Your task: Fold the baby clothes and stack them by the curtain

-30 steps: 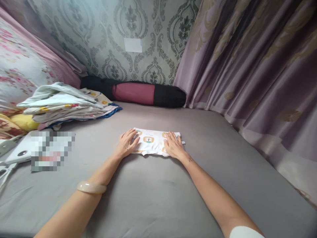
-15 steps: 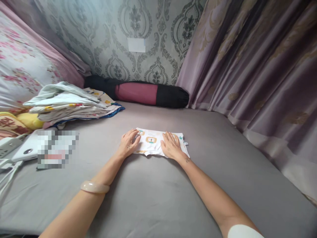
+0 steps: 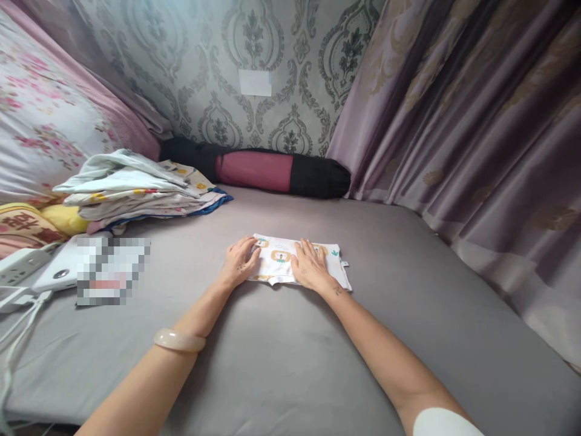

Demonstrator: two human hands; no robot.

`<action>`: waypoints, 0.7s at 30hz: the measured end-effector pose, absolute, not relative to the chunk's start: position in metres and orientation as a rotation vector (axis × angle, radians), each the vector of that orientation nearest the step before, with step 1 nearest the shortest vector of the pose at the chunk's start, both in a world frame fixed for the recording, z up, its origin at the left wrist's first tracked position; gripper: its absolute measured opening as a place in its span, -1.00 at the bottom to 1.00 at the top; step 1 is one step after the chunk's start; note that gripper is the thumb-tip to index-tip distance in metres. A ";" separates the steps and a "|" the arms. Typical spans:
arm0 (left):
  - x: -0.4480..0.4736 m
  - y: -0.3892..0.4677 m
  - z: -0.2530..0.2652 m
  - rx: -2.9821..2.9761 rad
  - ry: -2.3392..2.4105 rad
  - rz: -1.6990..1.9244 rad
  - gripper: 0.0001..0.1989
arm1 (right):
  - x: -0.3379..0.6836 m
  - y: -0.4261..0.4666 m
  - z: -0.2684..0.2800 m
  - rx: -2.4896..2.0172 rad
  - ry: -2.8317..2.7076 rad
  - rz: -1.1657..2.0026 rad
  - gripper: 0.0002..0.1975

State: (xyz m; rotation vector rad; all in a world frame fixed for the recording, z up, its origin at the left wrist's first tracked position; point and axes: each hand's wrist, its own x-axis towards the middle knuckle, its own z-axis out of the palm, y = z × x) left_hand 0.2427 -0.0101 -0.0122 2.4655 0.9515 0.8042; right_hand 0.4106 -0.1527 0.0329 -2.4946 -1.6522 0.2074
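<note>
A small white printed garment [image 3: 280,266], seemingly a child's shorts, lies flat on the grey bed sheet [image 3: 281,351]. It has orange and green motifs, a notch in its near edge and a small tag on the right. My left hand [image 3: 240,261] rests on its left end, fingers stretched out and slightly curved. Flat across the right half lies my right hand [image 3: 310,263], its fingers a little apart, covering part of the print. A pale bangle [image 3: 180,340] circles my left forearm.
A pile of folded clothes [image 3: 136,188] sits at the back left, near a floral pillow [image 3: 49,121]. A black and maroon bolster [image 3: 254,169] lies along the wall. At left are a power strip [image 3: 22,266], a white device [image 3: 68,260] and cables. Curtains [image 3: 436,121] hang right.
My right hand has slid a little to the left over the garment. My left hand stays at the garment's left end. The whole view has shifted slightly.
</note>
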 end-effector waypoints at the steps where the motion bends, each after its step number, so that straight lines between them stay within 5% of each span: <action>1: 0.243 -0.010 -0.012 2.462 0.954 0.807 -0.66 | 0.407 -0.149 0.033 -2.482 -1.647 0.204 -0.41; 21: 0.242 -0.007 -0.012 2.412 0.899 0.906 -0.69 | 0.388 -0.128 0.028 -2.462 -1.629 0.240 -0.41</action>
